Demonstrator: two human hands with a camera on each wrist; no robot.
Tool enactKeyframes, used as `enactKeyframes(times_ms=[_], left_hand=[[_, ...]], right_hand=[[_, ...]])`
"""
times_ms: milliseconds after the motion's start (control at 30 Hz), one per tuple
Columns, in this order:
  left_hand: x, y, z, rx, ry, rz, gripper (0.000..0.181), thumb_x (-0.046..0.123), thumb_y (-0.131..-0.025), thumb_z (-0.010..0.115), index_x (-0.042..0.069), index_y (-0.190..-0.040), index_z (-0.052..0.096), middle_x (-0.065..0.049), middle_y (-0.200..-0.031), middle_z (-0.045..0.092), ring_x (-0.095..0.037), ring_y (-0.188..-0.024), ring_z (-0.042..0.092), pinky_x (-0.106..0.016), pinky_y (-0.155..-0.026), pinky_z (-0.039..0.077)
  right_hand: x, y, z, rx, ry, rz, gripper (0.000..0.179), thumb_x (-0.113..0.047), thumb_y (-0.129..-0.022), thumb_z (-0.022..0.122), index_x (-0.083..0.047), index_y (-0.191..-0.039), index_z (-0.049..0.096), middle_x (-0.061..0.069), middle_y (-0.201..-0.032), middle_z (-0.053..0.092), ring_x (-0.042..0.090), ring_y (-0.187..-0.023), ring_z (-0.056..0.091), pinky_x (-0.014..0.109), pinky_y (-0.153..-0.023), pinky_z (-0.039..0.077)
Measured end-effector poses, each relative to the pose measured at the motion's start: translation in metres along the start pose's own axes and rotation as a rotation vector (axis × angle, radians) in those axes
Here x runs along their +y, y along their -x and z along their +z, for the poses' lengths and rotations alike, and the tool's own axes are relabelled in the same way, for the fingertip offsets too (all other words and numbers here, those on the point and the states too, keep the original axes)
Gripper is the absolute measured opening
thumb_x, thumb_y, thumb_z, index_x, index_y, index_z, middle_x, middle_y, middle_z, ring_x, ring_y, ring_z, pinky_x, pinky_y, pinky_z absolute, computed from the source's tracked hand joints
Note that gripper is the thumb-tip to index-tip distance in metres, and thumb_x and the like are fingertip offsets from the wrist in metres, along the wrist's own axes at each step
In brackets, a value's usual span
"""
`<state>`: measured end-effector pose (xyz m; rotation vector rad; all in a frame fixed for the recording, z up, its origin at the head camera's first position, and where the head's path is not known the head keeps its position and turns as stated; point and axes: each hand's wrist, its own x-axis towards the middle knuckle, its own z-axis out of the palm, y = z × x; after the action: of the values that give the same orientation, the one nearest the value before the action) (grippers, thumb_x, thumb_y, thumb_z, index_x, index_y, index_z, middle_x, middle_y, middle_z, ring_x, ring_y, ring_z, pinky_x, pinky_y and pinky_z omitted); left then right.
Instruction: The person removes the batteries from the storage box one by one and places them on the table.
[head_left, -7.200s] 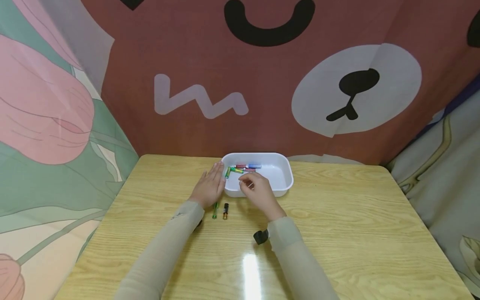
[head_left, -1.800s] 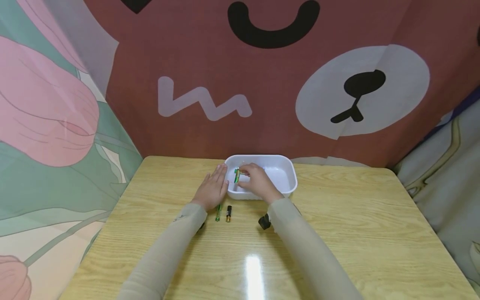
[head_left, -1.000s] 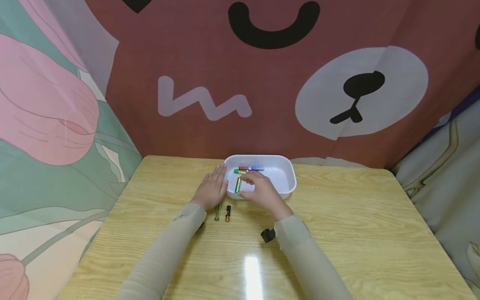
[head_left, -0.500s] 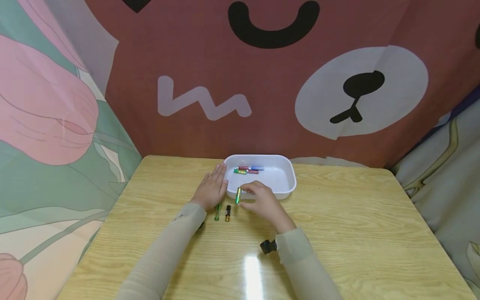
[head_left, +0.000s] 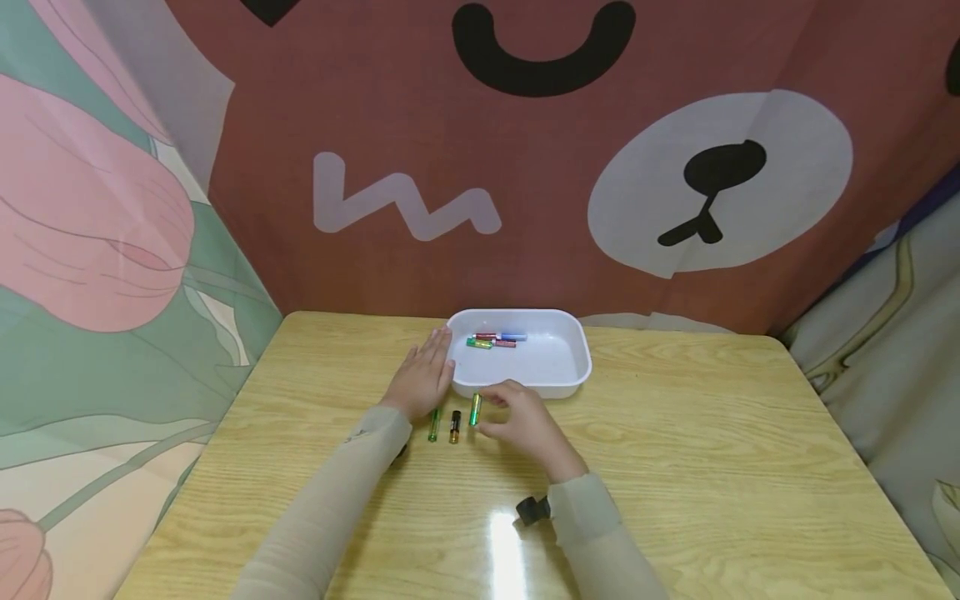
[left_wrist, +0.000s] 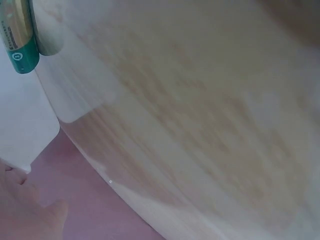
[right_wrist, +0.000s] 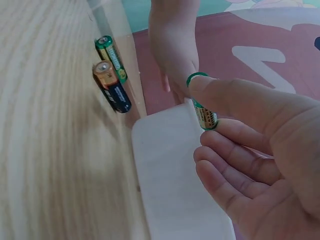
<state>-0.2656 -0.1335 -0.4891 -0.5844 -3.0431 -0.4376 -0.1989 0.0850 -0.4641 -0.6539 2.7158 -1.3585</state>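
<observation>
My right hand (head_left: 525,425) pinches a green and gold battery (head_left: 476,409) by its ends, between thumb and fingertip, just in front of the white tray (head_left: 547,390). In the right wrist view the thumb covers part of this battery (right_wrist: 205,116), and the other fingers curl loosely. To its left on the table stand a black and copper battery (head_left: 455,427) and another green battery (head_left: 434,425), side by side. My left hand (head_left: 422,377) lies with straight fingers along the tray's left side. In the left wrist view only part of the left hand (left_wrist: 27,210) shows.
Several batteries lie in the tray's back left part: a green one (head_left: 479,343), red ones (head_left: 505,343) and a blue one (head_left: 514,337). The wooden table (head_left: 712,467) meets a printed cloth backdrop (head_left: 390,275) behind the tray.
My right hand has taken a green battery from the tray's left part and brought it over the front rim towards me, beside the black battery. The left hand has stayed by the tray.
</observation>
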Motion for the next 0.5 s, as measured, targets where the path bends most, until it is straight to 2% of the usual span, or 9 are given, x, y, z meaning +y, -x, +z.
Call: enactKeyframes(times_ms=[233,500], left_hand=[[-0.0005,0.0003,0.0007,0.012,0.006,0.004,0.062,0.036,-0.111,0.023,0.005,-0.163,0.008,-0.007,-0.17,0.008,-0.024,-0.156,0.008,-0.051,-0.125,0.015],[0.0002,0.0,-0.0005,-0.005,0.008,-0.004,0.062,0.038,-0.111,0.021,0.007,-0.163,0.006,-0.006,-0.17,0.006,-0.022,-0.156,0.005,-0.05,-0.126,0.014]], right_hand=[[0.0026,0.0035,0.005,-0.011,0.003,-0.015,0.047,-0.009,-0.079,0.087,0.0,-0.121,0.069,0.016,-0.112,0.069,0.033,-0.103,0.066,0.048,-0.094,0.056],[0.0053,0.004,0.0105,-0.04,0.019,0.027,0.047,-0.008,-0.077,0.086,0.0,-0.121,0.069,0.012,-0.113,0.068,0.029,-0.104,0.065,0.044,-0.094,0.056]])
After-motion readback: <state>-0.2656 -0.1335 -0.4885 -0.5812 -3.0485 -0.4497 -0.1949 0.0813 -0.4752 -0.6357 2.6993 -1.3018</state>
